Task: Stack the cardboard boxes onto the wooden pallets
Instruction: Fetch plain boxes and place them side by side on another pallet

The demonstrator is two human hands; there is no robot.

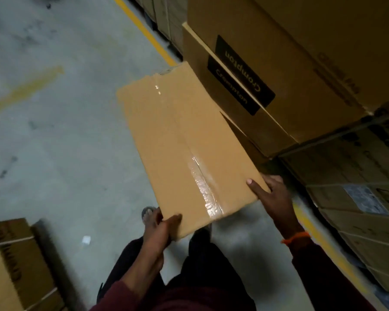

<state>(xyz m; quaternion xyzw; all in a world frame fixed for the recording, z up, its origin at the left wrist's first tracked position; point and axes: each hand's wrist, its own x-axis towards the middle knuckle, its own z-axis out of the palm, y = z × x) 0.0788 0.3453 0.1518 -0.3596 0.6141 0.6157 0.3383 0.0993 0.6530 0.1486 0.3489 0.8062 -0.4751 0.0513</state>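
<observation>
Left hand (160, 227) grips the near left corner of the cardboard box (184, 140), thumb laid on top, fingers curled beneath. Right hand (272, 194) grips the near right corner, thumb pressed on the top face, fingers wrapped round the side. An orange wristband (296, 237) sits behind that hand. The box is carried clear of the concrete floor (65, 131), its taped seam (202, 182) uppermost, running away from the fingers. Its far right edge lies against or just beside the stacked boxes (279, 63); contact appears likely but blur prevents confirmation. Well left of the left fingers stands a strapped carton (11, 261).
</observation>
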